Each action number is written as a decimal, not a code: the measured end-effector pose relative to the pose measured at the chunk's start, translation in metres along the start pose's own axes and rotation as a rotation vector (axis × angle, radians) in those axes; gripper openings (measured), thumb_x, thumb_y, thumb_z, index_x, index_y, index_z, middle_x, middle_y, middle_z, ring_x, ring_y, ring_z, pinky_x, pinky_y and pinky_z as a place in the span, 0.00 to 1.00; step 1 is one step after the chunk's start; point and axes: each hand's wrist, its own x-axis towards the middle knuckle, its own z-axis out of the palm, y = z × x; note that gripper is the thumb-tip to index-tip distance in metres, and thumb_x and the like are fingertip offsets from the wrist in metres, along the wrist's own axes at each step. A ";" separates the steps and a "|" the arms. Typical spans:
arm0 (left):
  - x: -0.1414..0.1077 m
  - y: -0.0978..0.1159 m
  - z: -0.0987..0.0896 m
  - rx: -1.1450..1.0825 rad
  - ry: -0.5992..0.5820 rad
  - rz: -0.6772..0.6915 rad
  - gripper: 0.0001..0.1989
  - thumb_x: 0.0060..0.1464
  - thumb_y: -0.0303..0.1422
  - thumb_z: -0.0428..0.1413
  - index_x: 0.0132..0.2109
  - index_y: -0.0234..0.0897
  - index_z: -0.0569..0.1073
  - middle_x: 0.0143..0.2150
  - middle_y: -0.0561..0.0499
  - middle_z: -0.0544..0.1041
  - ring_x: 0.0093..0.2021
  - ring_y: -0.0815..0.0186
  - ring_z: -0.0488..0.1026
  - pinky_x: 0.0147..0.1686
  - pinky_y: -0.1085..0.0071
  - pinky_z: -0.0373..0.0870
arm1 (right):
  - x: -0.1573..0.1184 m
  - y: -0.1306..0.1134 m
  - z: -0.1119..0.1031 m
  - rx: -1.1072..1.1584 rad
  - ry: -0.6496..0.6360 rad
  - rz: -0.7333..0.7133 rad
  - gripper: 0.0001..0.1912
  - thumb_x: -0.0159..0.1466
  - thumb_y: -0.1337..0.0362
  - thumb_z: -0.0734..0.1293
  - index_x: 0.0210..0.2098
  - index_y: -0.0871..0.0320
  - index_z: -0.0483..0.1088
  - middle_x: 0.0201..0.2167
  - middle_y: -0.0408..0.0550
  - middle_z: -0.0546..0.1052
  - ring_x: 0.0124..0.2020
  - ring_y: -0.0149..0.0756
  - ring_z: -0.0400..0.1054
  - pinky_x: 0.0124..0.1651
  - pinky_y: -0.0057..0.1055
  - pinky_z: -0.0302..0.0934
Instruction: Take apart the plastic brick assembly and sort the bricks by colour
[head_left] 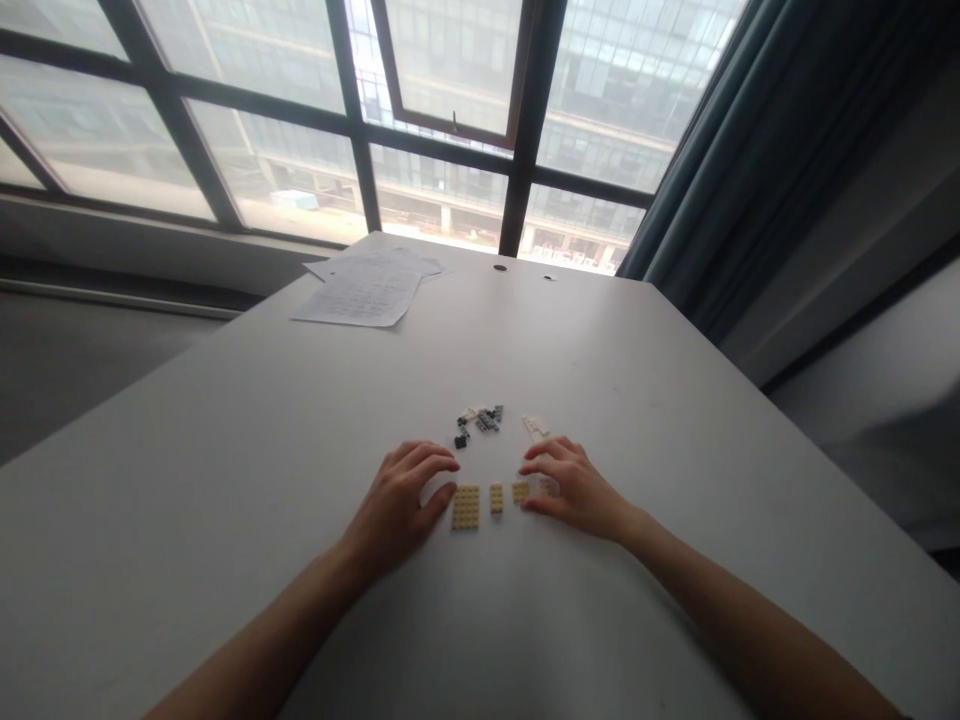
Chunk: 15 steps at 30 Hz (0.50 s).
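Three tan studded plates lie in a row on the white table: a large one (465, 507) at the left, a narrow one (496, 498) in the middle and a small one (520, 492) at the right. My left hand (405, 495) is open beside the large plate, its thumb near the plate's upper left corner. Around the small plate's right side, my right hand (566, 485) is open, thumb and fingers apart. Pale pieces show partly under its palm. Beyond the hands lie a pile of grey and black pieces (487, 420) and some white pieces (535, 427).
Printed paper sheets (364, 290) lie at the table's far left. Two small round fittings, one dark (500, 268), are near the far edge of the table (585, 350). Windows stand behind it, with a dark curtain (720, 190) at the right.
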 end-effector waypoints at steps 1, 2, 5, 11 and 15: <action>0.000 0.000 0.000 0.001 0.003 0.000 0.08 0.58 0.33 0.51 0.42 0.40 0.72 0.45 0.48 0.75 0.50 0.59 0.67 0.51 0.58 0.63 | -0.001 0.000 0.003 -0.007 0.011 0.004 0.17 0.55 0.59 0.74 0.44 0.52 0.74 0.48 0.48 0.73 0.53 0.42 0.61 0.56 0.43 0.54; 0.000 0.000 0.000 0.003 0.006 -0.002 0.08 0.58 0.33 0.51 0.42 0.40 0.72 0.45 0.48 0.75 0.50 0.59 0.67 0.51 0.58 0.63 | -0.002 0.000 0.005 -0.012 0.024 0.011 0.16 0.55 0.59 0.74 0.43 0.52 0.74 0.48 0.48 0.73 0.53 0.42 0.61 0.56 0.43 0.53; 0.001 0.001 -0.001 0.005 0.012 -0.009 0.08 0.57 0.33 0.51 0.42 0.40 0.73 0.45 0.47 0.75 0.49 0.58 0.68 0.51 0.58 0.64 | -0.001 -0.002 0.011 -0.021 0.047 0.022 0.13 0.56 0.59 0.73 0.42 0.52 0.75 0.47 0.48 0.73 0.53 0.42 0.61 0.56 0.43 0.53; 0.001 0.003 -0.001 -0.001 0.017 -0.009 0.08 0.57 0.33 0.51 0.41 0.40 0.73 0.45 0.47 0.76 0.49 0.58 0.68 0.51 0.58 0.64 | -0.004 -0.005 0.021 -0.029 0.094 0.016 0.09 0.60 0.61 0.70 0.40 0.54 0.74 0.45 0.48 0.74 0.51 0.41 0.62 0.55 0.42 0.53; 0.003 0.003 -0.005 -0.012 0.041 -0.011 0.08 0.57 0.34 0.51 0.41 0.40 0.73 0.44 0.47 0.76 0.48 0.59 0.69 0.50 0.58 0.65 | -0.004 -0.004 0.017 -0.056 0.118 -0.036 0.07 0.61 0.62 0.69 0.39 0.54 0.74 0.44 0.48 0.75 0.51 0.41 0.62 0.56 0.43 0.51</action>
